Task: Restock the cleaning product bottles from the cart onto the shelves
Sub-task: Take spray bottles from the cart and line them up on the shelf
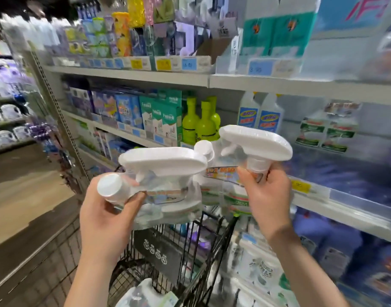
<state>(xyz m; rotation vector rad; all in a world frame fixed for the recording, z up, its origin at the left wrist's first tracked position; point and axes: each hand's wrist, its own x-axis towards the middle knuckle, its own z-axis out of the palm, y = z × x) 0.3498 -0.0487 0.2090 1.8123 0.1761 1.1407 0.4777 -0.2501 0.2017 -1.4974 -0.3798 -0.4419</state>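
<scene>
Two bottles are up before the shelves: the left bottle in the left hand, the right bottle in the right hand.
The shelves fill the back and the right side, and green bottles stand on the middle board. Under the hands is the black wire cart, beside the shelves, with more wrapped bottles lying at its bottom. The left bottle, with a white trigger head, lies tilted on its side above the cart; the right bottle is more upright. The left hand grips its bottle from below, thumb curled over the wrap; the right hand is closed round the neck under the trigger head.
</scene>
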